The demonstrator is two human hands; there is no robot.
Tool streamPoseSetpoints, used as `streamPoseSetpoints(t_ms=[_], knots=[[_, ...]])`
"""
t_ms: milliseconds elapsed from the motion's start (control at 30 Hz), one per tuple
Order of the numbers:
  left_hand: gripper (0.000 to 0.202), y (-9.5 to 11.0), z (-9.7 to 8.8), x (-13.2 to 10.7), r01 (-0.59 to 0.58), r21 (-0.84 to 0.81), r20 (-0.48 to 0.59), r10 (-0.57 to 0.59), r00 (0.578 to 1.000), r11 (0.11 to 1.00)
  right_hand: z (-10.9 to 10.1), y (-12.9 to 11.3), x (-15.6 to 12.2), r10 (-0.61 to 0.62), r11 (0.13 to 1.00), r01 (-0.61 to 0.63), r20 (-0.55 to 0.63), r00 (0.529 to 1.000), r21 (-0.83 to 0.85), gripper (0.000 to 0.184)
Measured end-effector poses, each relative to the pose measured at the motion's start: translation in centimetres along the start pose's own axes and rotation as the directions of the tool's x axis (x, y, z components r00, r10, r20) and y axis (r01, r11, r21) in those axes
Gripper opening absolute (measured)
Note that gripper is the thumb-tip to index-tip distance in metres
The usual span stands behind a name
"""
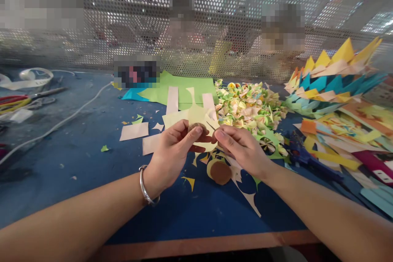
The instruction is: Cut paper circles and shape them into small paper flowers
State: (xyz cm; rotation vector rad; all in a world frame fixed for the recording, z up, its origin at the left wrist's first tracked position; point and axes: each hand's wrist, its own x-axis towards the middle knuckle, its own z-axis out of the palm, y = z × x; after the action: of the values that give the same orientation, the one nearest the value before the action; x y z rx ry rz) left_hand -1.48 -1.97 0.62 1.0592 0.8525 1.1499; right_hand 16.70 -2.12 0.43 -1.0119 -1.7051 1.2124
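Observation:
In the middle of the view, my left hand (pixel 172 153) is closed, its thumb pressing a small rounded brown piece (pixel 197 127), probably paper, against the fingers. Close beside it, my right hand (pixel 238 143) pinches with thumb and forefinger. A thin dark edge shows near its fingertips, but what it grips is mostly hidden. Under the hands lies a pale yellow paper sheet (pixel 175 119). Just below them on the table, a brown disc (pixel 220 172) rests over a yellow round piece, with pointed paper offcuts (pixel 250 201) around it.
A heap of small folded paper pieces (pixel 245 104) lies behind my right hand. Green sheets (pixel 196 86) lie at the back. To the right are a spiky layered paper form (pixel 334 80), a blue-handled tool (pixel 313 159) and paper strips. A white cord (pixel 70 115) crosses the left side.

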Motion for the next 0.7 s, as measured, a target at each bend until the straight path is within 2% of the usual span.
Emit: streamPoseSetpoints(t_ms=[467,700], knots=[[0.013,-0.51,0.11,-0.22,0.014,0.021,-0.019,-0.013,1.000,1.000,-0.23,0.10,0.18,0.009,1.000,-0.008,0.035,0.999,-0.017,0.026],[0.014,-0.30,0.22,-0.29,0.019,-0.013,0.012,-0.019,1.000,1.000,-0.30,0.15,0.15,0.006,1.000,-0.006,0.056,0.998,-0.004,0.029]])
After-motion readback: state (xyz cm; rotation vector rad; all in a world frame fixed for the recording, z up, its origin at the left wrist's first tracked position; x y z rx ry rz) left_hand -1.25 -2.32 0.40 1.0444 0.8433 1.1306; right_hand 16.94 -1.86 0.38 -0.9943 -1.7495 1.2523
